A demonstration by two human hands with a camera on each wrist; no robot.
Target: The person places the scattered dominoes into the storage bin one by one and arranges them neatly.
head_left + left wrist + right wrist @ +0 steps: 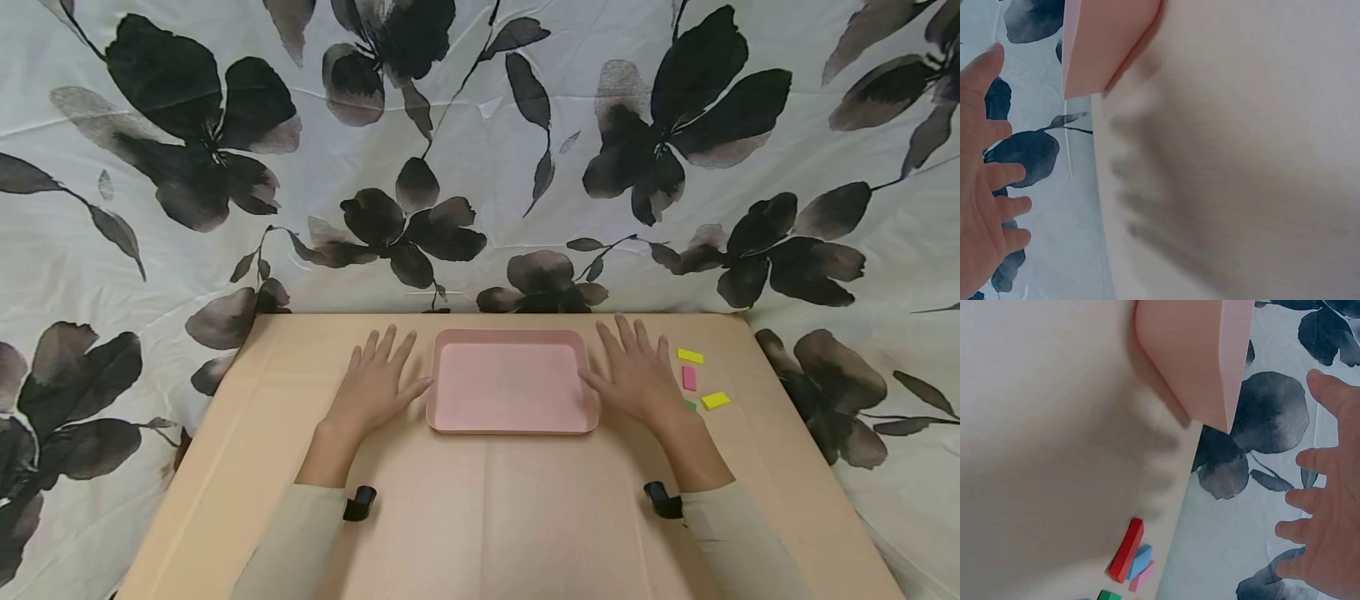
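Observation:
A pink rectangular tray (516, 382) lies on the table between the two hands. My left hand (377, 387) is spread with straight fingers, its thumb tip right at the tray's left edge. On the other side my right hand (636, 375) has its fingers extended too, its thumb overlapping the tray's right edge in the head view. Both wrist views show the left palm (982, 187) and right palm (1335, 500) raised above the table, holding nothing, beside the tray's side wall. Shadows of the fingers fall on the tabletop.
Right of the right hand lie small blocks: a yellow block (691, 356), a pink block (688, 378) and another yellow block (716, 401). The right wrist view adds a red block (1126, 550), a blue block (1140, 561) and a green block (1109, 595). A floral cloth (525, 242) hangs behind the table.

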